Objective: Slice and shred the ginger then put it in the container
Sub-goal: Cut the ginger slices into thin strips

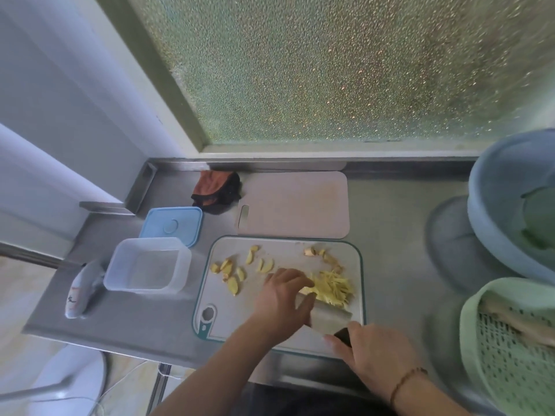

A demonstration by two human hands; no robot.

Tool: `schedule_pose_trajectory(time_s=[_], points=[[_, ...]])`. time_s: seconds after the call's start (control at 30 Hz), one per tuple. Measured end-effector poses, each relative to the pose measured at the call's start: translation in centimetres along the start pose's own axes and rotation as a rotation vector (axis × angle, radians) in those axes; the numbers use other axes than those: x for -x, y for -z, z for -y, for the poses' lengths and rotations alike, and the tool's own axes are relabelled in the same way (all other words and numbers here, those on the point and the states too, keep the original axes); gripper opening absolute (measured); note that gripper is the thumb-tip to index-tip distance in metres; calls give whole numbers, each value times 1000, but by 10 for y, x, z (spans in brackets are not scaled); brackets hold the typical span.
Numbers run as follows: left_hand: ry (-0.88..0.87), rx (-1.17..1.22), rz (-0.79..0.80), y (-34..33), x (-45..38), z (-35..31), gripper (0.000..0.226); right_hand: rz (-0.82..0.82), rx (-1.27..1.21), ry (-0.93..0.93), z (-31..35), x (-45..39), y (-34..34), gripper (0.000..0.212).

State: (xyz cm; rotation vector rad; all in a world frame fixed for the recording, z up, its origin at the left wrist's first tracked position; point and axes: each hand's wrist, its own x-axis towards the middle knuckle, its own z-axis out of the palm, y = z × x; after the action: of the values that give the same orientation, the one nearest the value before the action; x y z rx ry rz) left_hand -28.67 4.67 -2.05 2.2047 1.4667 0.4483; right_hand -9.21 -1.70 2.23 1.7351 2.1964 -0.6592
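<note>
Two hands work over the white, teal-rimmed cutting board [270, 319] on the brushed steel counter [390, 235]. The right hand [375, 355] is clenched around the dark handle of a broad, flat-bladed cleaver [329, 318], while the left hand [283, 298] curls its fingers down on ginger at the blade's side. Thin yellow ginger shreds [333, 288] heap just beyond the blade; chunky oval ginger slices [237, 270] lie scattered across the board's left half. Left of the board sits the clear, square plastic container [148, 265], its pale blue lid [171, 225] lying flat behind it. A smooth pink cutting board [297, 205] rests farther back, a crumpled dark cloth [216, 187] beside it.
</note>
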Motion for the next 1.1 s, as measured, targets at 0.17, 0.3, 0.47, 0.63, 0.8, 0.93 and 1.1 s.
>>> schedule_pose_trajectory(time_s=[0.17, 0.3, 0.47, 0.63, 0.8, 0.93, 1.1], points=[[176, -14, -322, 46, 12, 91, 16, 95, -266, -117, 6, 2, 2, 68], [223, -86, -273, 70, 24, 150, 25, 53, -486, -254, 16, 3, 6, 65], [-81, -196, -34, 61, 23, 163, 30, -106, -589, -364, 44, -5, 4, 58], [-107, -389, 51, 54, 23, 156, 36, -190, -619, -377, 68, -17, 0, 58], [-97, -444, 51, 48, 31, 157, 35, -257, -637, -379, 86, -20, -4, 70], [-225, -371, 8, 46, 48, 168, 39, -234, -628, -410, 90, -17, -3, 60], [-177, -281, -27, 38, 64, 177, 41, -234, -628, -433, 85, -11, -1, 57]])
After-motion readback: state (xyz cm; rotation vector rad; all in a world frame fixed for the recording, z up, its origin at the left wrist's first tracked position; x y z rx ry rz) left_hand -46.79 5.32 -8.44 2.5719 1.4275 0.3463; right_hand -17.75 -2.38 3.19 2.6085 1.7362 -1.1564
